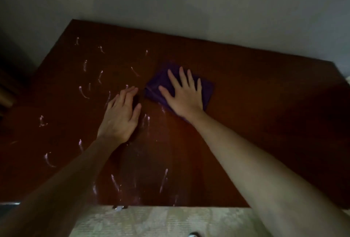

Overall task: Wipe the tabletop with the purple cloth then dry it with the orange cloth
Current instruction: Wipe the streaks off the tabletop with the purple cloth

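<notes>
The right hand (184, 96) is lying palm-down on the purple cloth (161, 89), fingers spread and extended flat, pointing toward the far edge of the tabletop (265, 104). It is pressing on the cloth rather than gripping it; no fingers are curling around the fabric. The right forearm is reaching in straight from the lower right of the view.

The purple cloth is sitting folded near the middle of the tabletop, its left portion and right edge showing past the hand.

The left hand (121, 117) is resting palm-down directly on the bare wood, just beside the cloth's left edge and apart from it. Its fingers are held close together and slightly bent, with the thumb angled toward the cloth. It is holding nothing.

Pale streaks (83, 93) are showing across the left and near parts of the tabletop. The right part is looking clean.
</notes>
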